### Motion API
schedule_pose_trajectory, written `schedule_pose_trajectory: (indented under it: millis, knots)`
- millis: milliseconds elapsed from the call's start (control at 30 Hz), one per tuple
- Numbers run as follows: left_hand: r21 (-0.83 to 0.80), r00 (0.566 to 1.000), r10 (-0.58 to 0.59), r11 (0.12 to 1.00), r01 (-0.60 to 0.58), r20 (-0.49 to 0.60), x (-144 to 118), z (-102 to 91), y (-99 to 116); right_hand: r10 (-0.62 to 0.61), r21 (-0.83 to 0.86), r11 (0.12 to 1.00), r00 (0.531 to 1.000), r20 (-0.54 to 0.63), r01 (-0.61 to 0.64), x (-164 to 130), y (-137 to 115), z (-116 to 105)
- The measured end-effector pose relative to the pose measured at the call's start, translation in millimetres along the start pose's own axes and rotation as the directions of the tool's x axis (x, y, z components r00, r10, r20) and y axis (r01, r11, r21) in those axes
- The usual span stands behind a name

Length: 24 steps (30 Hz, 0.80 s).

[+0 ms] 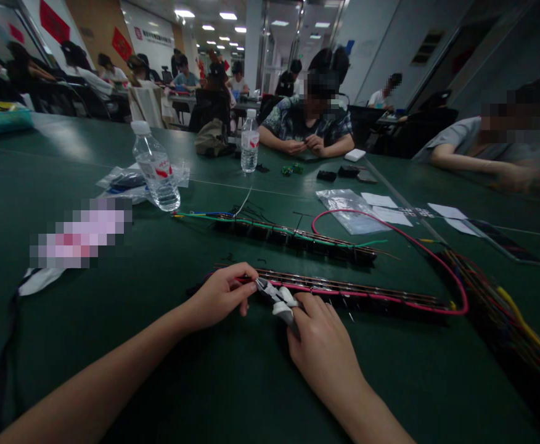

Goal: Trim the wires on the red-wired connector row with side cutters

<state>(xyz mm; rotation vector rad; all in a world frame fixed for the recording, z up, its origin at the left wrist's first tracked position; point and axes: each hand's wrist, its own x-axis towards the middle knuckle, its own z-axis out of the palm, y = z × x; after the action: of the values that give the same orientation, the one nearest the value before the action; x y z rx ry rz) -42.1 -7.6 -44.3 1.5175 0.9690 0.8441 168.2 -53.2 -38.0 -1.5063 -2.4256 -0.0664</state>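
In the head view, the person's left hand (221, 296) rests on the dark green table (233, 382), its grip pressed together on the near end of a long terminal strip (344, 291) that lies across the table in front of them, thumb and forefinger pinching where a pink wire (390, 228) runs along it. The right hand (319, 336) is wrapped around the grey handles of a small pair of cutters (277, 297), its grip closed on them, with the tool's tip pointing left and touching the strip just beside the left fingertips. The pink wire follows the strip to its far right end, then loops back in a wide arc toward the middle of the table. A second strip (298, 237), carrying green and blue wires, lies parallel and just beyond the first. A bundle of coloured wires (505, 308) lies at the right edge. A water bottle (156, 168) stands upright to the left of the far strip, and a clear plastic bag (346, 209) lies flat beyond it. Across the table, another person (307, 123) sits with both hands together.
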Motion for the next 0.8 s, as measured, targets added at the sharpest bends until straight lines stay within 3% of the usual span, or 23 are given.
schedule_pose_trajectory:
  millis: [400,800]
  knots:
    - [0.005,0.999,0.025,1.000,-0.025,0.019,-0.5,-0.3,0.0,0.014,-0.003,1.000,1.000,-0.026,-0.014,-3.2,-0.3,3.2]
    - [0.009,1.000,0.025,1.000,-0.025,0.018,-0.2,-0.3,1.1,0.039,0.006,0.999,0.999,0.024,-0.039,-0.9,-0.6,1.1]
